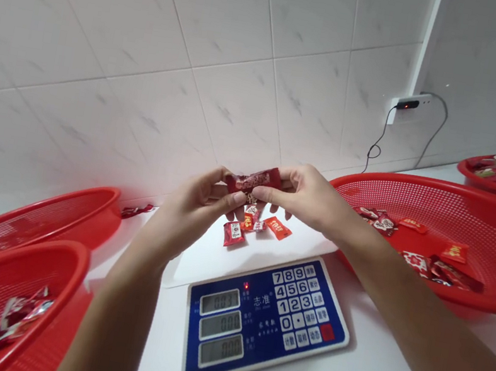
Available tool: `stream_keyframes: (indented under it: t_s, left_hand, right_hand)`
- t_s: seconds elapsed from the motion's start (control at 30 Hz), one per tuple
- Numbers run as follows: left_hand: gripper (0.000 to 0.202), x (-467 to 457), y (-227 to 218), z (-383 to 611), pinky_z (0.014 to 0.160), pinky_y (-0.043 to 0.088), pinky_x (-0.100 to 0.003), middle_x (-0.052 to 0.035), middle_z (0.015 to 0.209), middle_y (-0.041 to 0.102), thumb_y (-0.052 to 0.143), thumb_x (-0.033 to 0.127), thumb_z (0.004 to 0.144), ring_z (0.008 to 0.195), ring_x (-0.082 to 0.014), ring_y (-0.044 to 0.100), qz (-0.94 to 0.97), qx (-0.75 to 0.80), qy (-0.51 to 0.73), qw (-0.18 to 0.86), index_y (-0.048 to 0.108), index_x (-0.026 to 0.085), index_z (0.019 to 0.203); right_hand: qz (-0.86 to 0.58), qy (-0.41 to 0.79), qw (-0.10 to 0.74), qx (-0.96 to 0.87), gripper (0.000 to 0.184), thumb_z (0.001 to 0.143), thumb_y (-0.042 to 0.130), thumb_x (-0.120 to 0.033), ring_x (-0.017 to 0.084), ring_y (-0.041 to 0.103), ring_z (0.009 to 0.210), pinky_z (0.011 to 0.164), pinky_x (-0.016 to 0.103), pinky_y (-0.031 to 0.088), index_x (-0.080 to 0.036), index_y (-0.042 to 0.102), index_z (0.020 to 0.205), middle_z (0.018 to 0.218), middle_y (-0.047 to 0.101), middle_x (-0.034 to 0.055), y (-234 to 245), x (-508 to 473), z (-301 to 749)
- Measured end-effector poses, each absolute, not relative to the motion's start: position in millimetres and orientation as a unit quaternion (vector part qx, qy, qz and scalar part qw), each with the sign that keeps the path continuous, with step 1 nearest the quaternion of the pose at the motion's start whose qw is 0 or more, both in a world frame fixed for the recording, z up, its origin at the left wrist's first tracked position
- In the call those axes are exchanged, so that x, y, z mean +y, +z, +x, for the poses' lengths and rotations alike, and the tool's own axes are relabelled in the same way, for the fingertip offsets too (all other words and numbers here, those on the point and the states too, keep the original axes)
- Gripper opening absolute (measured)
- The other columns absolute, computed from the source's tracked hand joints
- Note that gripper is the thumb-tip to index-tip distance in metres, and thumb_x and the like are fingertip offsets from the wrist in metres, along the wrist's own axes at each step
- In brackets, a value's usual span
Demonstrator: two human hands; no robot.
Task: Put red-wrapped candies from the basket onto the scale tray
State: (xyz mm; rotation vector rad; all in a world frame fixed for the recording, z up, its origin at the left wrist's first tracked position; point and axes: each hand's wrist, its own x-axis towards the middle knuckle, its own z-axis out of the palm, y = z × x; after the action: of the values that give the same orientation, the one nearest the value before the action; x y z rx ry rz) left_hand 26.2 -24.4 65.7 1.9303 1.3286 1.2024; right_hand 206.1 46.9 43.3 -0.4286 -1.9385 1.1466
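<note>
A dark red wrapped snack packet (255, 179) is stretched between my two hands above the weighing pan. My left hand (204, 200) pinches its left end, thumb in front. At the other end, my right hand (306, 194) grips it between thumb and fingers. Below them, several small wrapped candies lie on the white pan (196, 259), among them a red-and-white one (233, 234) and an orange-red one (277, 228). My fingers partly cover the pile. The scale's blue keypad panel (262, 322) faces me, its top display reading about 0.03.
On the right, a large red basket (429, 190) holds scattered packets, with a fuller red basket (466, 171) behind it. Two more red baskets (86, 259) (105, 202) stand at left. A packet (136, 211) lies by the tiled wall; a cable (385, 130) hangs from a power outlet.
</note>
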Motion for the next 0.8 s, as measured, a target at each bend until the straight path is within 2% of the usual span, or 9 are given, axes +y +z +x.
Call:
stream_keyframes:
  t_s: [0.13,0.33,0.5,0.67,0.8]
  left_hand:
    - [0.023,-22,64,27,0.057,0.047,-0.023,-0.0007,0.066,0.061,0.072,0.036,0.078,0.063,-0.0136,0.059,0.711,0.486,0.439,0.256,0.058,0.017,0.082]
    - [0.026,-20,63,28,0.053,0.044,-0.021,0.0021,0.063,0.056,0.074,0.038,0.077,0.059,-0.0114,0.056,0.713,0.472,0.443,0.270,0.058,0.017,0.083]
    - [0.020,-19,61,25,0.055,0.044,-0.022,0.0016,0.062,0.058,0.068,0.034,0.082,0.061,-0.0118,0.056,0.721,0.474,0.435,0.257,0.057,0.017,0.085]
    - [0.020,-19,59,19,0.070,0.053,-0.029,-0.0068,0.086,0.070,0.068,0.032,0.082,0.081,-0.0185,0.066,0.711,0.496,0.402,0.295,0.059,0.017,0.093]
    - [0.029,-15,58,14,0.079,0.054,-0.033,-0.0115,0.099,0.073,0.069,0.039,0.082,0.094,-0.0238,0.068,0.704,0.512,0.384,0.306,0.066,0.016,0.100]
  right_hand:
    - [-0.189,0.450,0.429,-0.760,0.013,0.082,0.065,-0.023,0.010,0.060,0.063,0.052,0.020,0.045,-0.013,0.073,0.083,0.074,0.069,0.0043,40,48,202]
    - [-0.186,0.529,0.411,-0.719,0.010,0.081,0.070,-0.018,0.010,0.062,0.062,0.057,0.022,0.051,-0.012,0.073,0.087,0.074,0.071,0.0047,41,52,201]
    - [-0.199,0.540,0.403,-0.711,0.014,0.079,0.072,-0.021,0.011,0.064,0.065,0.058,0.022,0.053,-0.013,0.075,0.091,0.076,0.072,0.0060,38,55,201]
    - [-0.192,0.536,0.385,-0.726,0.012,0.081,0.068,-0.019,0.011,0.065,0.064,0.062,0.023,0.054,-0.013,0.075,0.090,0.079,0.073,0.0066,34,58,202]
    - [-0.202,0.548,0.381,-0.717,0.010,0.079,0.068,-0.014,0.011,0.064,0.062,0.062,0.024,0.054,-0.013,0.074,0.087,0.076,0.073,0.0057,33,61,199]
